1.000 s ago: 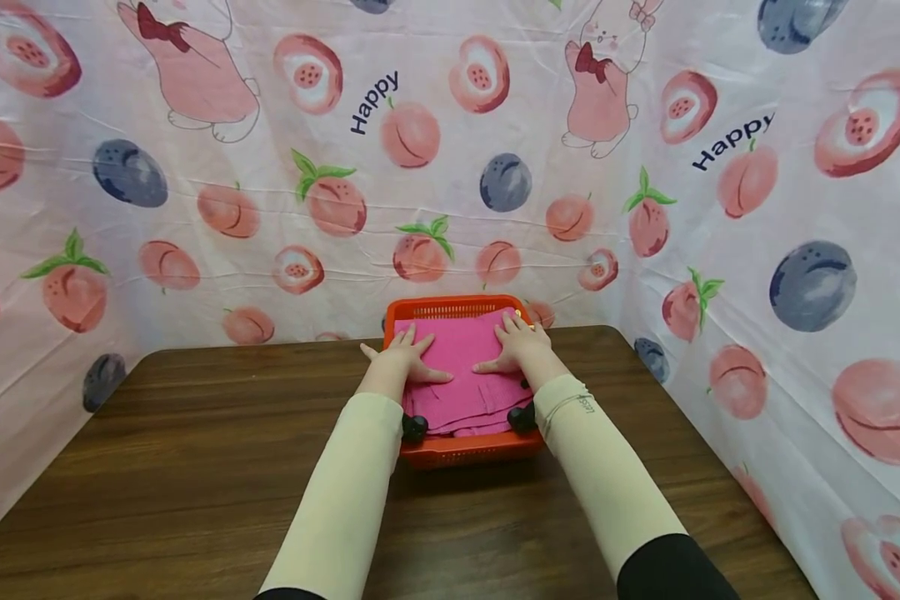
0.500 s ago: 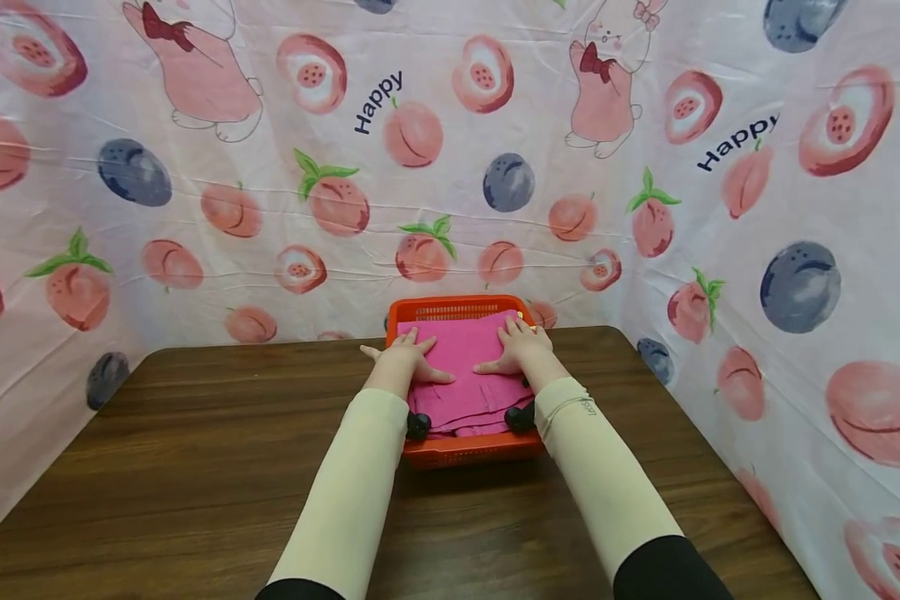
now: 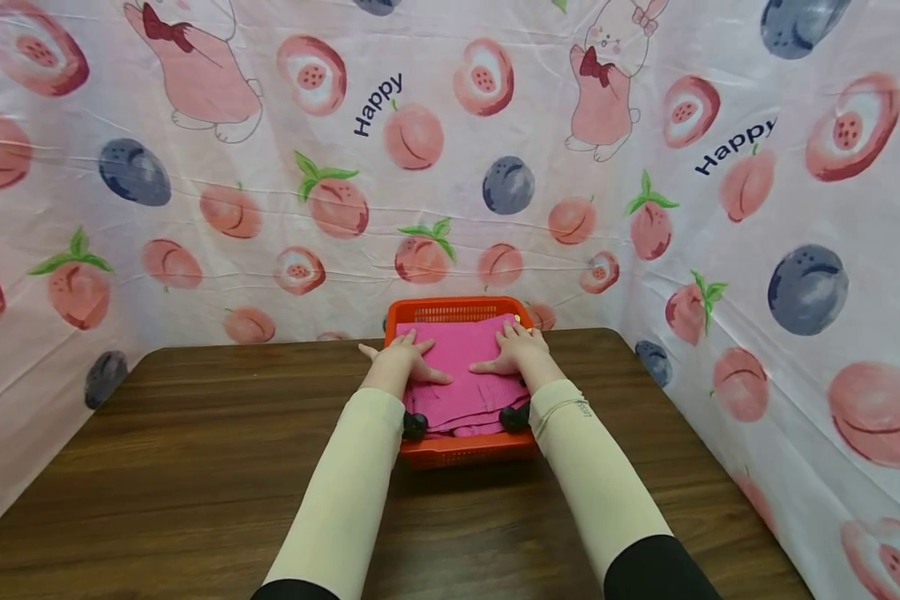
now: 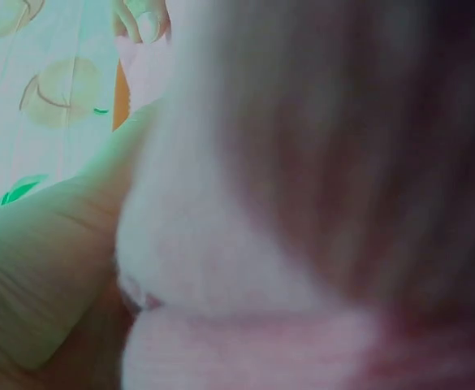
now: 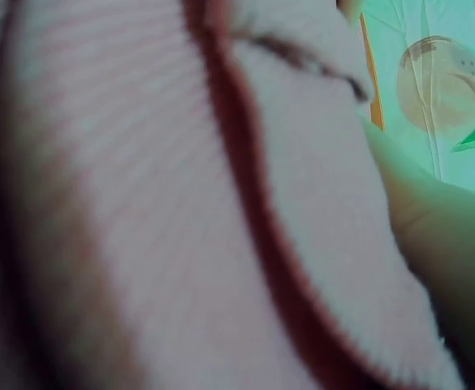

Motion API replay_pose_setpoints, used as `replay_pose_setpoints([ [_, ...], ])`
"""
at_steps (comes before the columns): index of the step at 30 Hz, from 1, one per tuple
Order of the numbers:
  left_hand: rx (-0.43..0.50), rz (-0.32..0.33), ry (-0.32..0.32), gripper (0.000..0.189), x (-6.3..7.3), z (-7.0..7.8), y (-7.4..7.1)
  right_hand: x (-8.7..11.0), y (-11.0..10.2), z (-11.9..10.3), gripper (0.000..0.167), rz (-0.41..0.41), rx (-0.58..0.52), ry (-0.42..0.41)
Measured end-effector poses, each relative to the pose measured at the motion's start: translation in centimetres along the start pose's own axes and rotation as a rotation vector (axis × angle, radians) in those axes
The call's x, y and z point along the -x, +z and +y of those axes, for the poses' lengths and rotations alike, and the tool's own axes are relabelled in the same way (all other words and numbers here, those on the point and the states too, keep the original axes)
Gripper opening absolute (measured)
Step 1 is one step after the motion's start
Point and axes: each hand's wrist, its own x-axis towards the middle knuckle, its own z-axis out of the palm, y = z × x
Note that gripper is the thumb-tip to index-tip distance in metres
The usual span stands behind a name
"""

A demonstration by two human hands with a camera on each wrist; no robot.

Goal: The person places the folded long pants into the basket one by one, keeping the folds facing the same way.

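A folded pink garment [image 3: 459, 350] with a ribbed edge fills an orange-red plastic basket [image 3: 465, 452] at the table's far side. My left hand [image 3: 405, 358] rests on the garment's left part, fingers spread and thumb toward the middle. On its right part lies my right hand [image 3: 519, 348], fingers spread, near the basket's right rim. Close and blurred in the left wrist view, the pale cloth [image 4: 213, 244] of the garment covers most of the picture. The right wrist view shows its ribbed fabric [image 5: 156, 203] and a stitched seam beside my hand [image 5: 448, 236].
The basket stands on a dark brown wooden table [image 3: 195, 467]. Behind it and along the right hangs a fruit-patterned curtain [image 3: 270, 208]. A small black camera sits under each wrist, one of them the left wrist camera [image 3: 415, 427].
Both hands stay on the garment in nearly the same place. The right hand and forearm have shifted very slightly to the left.
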Motion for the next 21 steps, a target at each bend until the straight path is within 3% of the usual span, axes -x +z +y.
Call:
replay_pose_setpoints([
  [13, 0.013, -0.045, 0.104, 0.09, -0.7, -1.5, -1.0, 0.7, -1.8, 1.5, 0.088, -0.074, -0.016, -0.118],
  [21, -0.011, -0.105, 0.158, 0.087, -0.4, -1.3, -1.0, 2.2, -2.0, 2.3, 0.087, -0.104, -0.045, -0.206],
])
